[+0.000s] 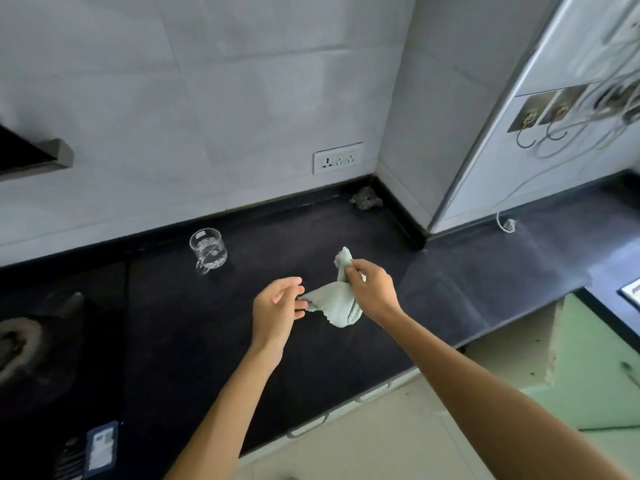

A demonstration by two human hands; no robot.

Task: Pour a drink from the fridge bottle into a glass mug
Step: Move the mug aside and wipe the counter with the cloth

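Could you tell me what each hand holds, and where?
Right hand grips the pale green cloth bunched near its top; left hand touches its lower corner with fingertips, grip unclear.
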